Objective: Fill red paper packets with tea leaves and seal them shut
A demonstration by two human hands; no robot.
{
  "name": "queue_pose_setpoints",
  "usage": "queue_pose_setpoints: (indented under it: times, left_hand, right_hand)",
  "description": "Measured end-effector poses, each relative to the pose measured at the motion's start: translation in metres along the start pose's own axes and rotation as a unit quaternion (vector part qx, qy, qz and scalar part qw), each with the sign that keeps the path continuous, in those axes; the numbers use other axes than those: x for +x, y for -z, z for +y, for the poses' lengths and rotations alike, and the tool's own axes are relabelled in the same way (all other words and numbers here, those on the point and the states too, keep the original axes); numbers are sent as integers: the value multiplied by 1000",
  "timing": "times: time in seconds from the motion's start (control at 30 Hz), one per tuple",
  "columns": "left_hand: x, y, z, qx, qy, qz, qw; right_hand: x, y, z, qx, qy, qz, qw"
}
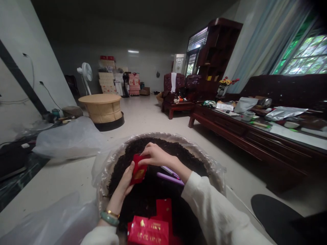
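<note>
My left hand [127,178] grips a small red packet [138,173] with gold print, thumb along its side. At the packet's top edge is my right hand [154,156], its fingers bent and pinched together; whether they hold the edge is hard to make out. Both hands are over a round, plastic-lined basket [102,195] of dark, loose leaf material [127,211] that looks like tea. A purple long-handled tool [170,178] lies on the leaves, partly behind my right forearm. Several more red packets [149,230] lie at the near side of the basket.
Clear plastic bags [68,139] lie on the floor at left. Beyond stand a round wooden-topped drum [100,109] and a white fan [86,72]. A long dark wooden table [230,132] at right bears pouches and clutter. A black round seat [276,216] is near my right.
</note>
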State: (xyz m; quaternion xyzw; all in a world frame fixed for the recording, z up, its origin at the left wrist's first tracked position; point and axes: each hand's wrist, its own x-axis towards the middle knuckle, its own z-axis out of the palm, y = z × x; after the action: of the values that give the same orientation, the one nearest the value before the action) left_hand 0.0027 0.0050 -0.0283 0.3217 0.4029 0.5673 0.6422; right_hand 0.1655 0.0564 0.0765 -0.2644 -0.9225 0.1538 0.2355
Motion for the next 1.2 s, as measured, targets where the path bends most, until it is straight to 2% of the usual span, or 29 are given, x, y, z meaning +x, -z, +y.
queue_pose_setpoints:
  times: [0.1, 0.27, 0.4, 0.5, 0.63, 0.83, 1.1, 1.2]
  left_hand:
    - [-7, -8, 5, 13, 20, -33, 999]
    - [-22, -9, 7, 87, 14, -93, 992]
    - [-30, -8, 3, 141, 17, -87, 986]
    - [-36, -11, 0, 153, 13, -80, 985]
    - [-45, -18, -2, 151, 20, -56, 987]
    - [-56, -19, -5, 194, 21, -31, 980]
    - [-60, -2, -14, 173, 16, 13, 985]
    - [-58, 3, -16, 167, 7, 38, 985]
  right_hand:
    - [6, -4, 3, -29, -7, -32, 999]
    - [2, -8, 8, -13, -24, -20, 999]
    - [-10, -6, 5, 81, -128, -54, 987]
    - [-18, -6, 1, 144, -169, -93, 971]
    - [-26, -10, -3, 211, -182, -106, 955]
    - [-33, -17, -4, 277, -161, -178, 930]
    - [-16, -16, 5, 346, -221, -102, 906]
    - [-8, -16, 19, 312, -252, -34, 916]
